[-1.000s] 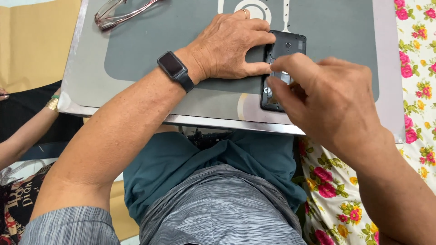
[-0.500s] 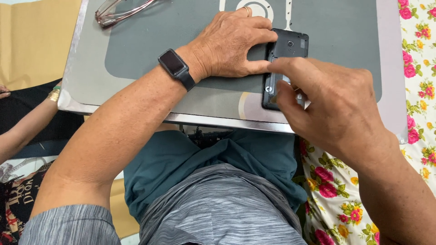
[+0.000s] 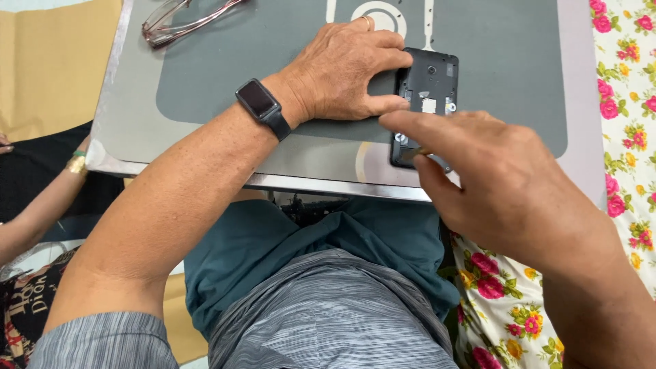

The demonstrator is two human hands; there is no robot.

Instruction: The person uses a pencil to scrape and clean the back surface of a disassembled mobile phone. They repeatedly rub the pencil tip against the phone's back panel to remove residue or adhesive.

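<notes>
On a grey work mat, past folded glasses, an opened black phone is braced flat by the spread left hand so the right hand, fingertips pinched on a barely visible thin tool, can reach its lower end.

A: Lying at the top left of the grey mat: folded glasses.

B: Showing at the right: flowered cloth. Resting at the left edge: another person's arm, gold bangle.
</notes>
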